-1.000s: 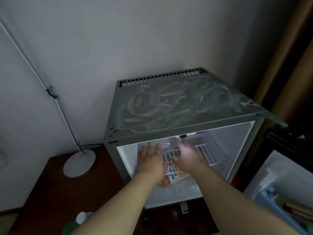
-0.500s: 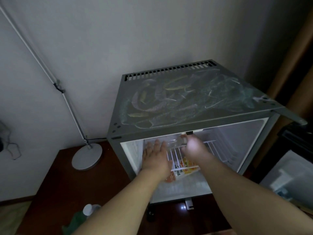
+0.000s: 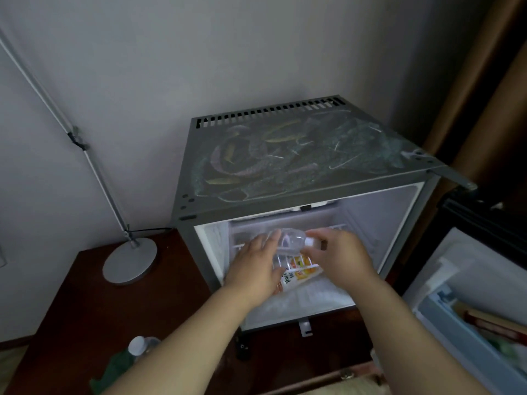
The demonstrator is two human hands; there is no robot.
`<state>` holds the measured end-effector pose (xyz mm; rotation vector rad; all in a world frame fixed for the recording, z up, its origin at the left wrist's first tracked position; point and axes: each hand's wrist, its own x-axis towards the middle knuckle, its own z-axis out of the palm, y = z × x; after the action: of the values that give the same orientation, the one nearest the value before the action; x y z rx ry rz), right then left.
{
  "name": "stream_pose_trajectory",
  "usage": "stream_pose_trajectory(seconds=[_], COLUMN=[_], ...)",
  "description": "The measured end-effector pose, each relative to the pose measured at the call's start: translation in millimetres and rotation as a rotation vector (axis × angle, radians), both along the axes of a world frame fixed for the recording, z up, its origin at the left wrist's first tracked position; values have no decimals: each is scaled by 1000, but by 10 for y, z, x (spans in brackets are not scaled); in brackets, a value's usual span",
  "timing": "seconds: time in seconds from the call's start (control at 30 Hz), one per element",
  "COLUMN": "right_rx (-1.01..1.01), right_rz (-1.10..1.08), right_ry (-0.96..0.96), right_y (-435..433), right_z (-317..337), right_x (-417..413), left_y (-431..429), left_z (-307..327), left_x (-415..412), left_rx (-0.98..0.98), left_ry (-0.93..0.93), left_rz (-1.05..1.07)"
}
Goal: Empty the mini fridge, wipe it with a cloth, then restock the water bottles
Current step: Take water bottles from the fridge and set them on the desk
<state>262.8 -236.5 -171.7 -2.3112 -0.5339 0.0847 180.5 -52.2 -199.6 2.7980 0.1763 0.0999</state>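
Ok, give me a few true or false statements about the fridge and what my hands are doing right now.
1. The mini fridge stands open. True.
2. The clear bottle stands upright on the shelf. False: it lies sideways between the hands.
3. The right hand holds the bottle at its cap end. True.
4. The left hand hangs well clear of the bottle. False: its fingers rest on the bottle's body.
5. Nothing else is inside the fridge. False: an orange juice pack lies below the bottle.
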Motion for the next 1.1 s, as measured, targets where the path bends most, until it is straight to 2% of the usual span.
stream_pose_trajectory(seconds=[0.2, 0.3, 0.43, 0.53, 0.8, 1.1], right_rx=[84, 69, -55, -45, -19, 27], right_rz=[29, 77, 225, 257, 358, 523], right_ry=[-149, -214, -262, -257, -210, -266], right_y=[-252, -257, -118, 83, 1063, 2560], right_z=[322, 485, 684, 789, 918, 1042], right_x=[-390, -585, -795, -1006, -1873, -2728], left_y=[-156, -168, -95, 79, 1046, 2386], left_z=[113, 202, 305, 330, 433, 617], left_x=[-202, -359, -664, -980, -2074, -3171], left_rx=[-214, -318, -434, -506, -533, -492], left_ry=[-115, -63, -24, -27, -65, -113], left_rz=[-53, -72, -85, -74, -71, 49])
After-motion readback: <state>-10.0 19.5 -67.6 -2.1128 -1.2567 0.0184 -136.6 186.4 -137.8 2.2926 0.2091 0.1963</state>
